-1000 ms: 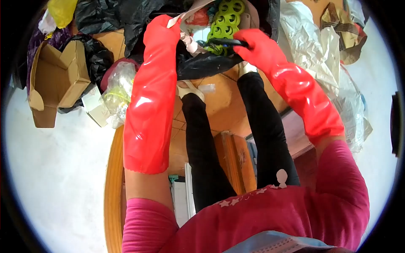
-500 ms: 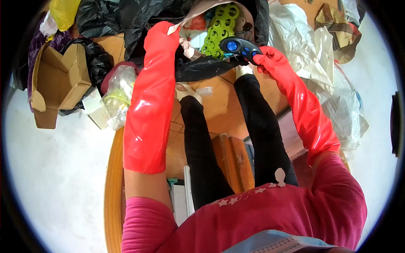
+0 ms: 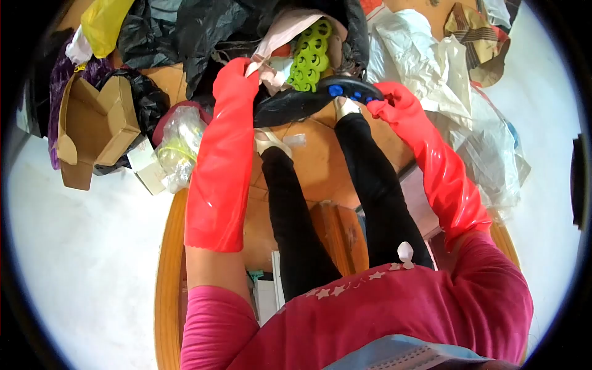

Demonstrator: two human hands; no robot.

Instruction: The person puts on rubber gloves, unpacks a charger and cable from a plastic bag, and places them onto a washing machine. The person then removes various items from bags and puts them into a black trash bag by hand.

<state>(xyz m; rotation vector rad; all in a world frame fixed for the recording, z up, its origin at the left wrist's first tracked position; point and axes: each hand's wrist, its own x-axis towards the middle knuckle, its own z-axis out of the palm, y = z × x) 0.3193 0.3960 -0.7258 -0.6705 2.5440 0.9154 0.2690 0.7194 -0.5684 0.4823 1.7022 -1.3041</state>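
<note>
My left hand [image 3: 237,77], in a long red rubber glove, is closed on the edge of a pale pink cloth [image 3: 290,34] at the mouth of a black plastic bag [image 3: 287,108]. A bright green plastic piece with round holes [image 3: 310,55] lies inside, beside the cloth. My right hand [image 3: 394,102], gloved the same way, pinches one end of a black, curved, sole-like piece with blue studs [image 3: 351,92]. It is held tilted at the right side of the bag's opening; its exact kind is unclear.
An open cardboard box [image 3: 92,129] and a clear plastic bag [image 3: 180,148] are on the left. Crumpled white plastic sheeting [image 3: 425,68] lies on the right, near a brown striped cloth [image 3: 478,43]. A yellow bag [image 3: 106,28] is at upper left.
The blue-studded piece has tilted in my right hand and now shows more edge-on. In view, my left hand and the pink cloth sit slightly lower, and the surrounding items have shifted a little.
</note>
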